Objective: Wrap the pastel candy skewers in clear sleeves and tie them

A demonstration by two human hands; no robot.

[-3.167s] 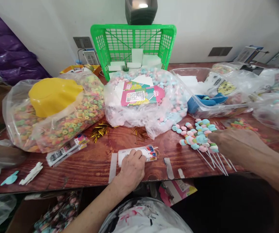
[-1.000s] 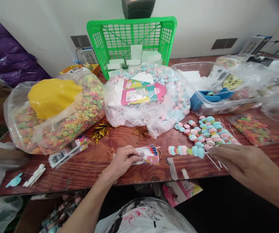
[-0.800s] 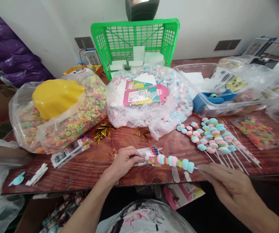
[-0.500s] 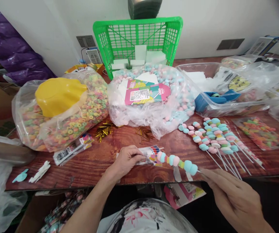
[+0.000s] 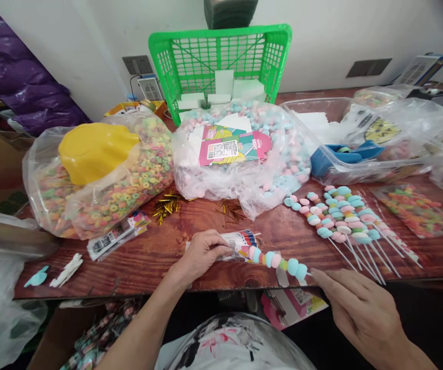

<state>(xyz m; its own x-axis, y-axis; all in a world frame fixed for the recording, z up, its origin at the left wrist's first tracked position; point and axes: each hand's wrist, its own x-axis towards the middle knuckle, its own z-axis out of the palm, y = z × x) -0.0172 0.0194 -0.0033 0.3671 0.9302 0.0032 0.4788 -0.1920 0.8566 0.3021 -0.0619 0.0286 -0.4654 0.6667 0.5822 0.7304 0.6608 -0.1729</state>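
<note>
My right hand pinches the bare stick end of a candy skewer, threaded with blue and pink marshmallows and small gummy rings. Its far tip lies over a stack of clear printed plastic sleeves on the table; whether it is inside the top sleeve I cannot tell. My left hand is closed, thumb against fingers, at the left end of those sleeves, gripping the edge of one. Several finished marshmallow skewers lie in a pile to the right, white sticks pointing toward me.
Behind the sleeves sits a bag of marshmallows with printed cards on top. To the left is a bag of gummy rings with a yellow bowl. A green basket and a clear tub stand farther back.
My right hand has moved slightly left, pushing the skewer toward my left hand, so its tip sits farther over the sleeves. My left hand has stayed almost still.
</note>
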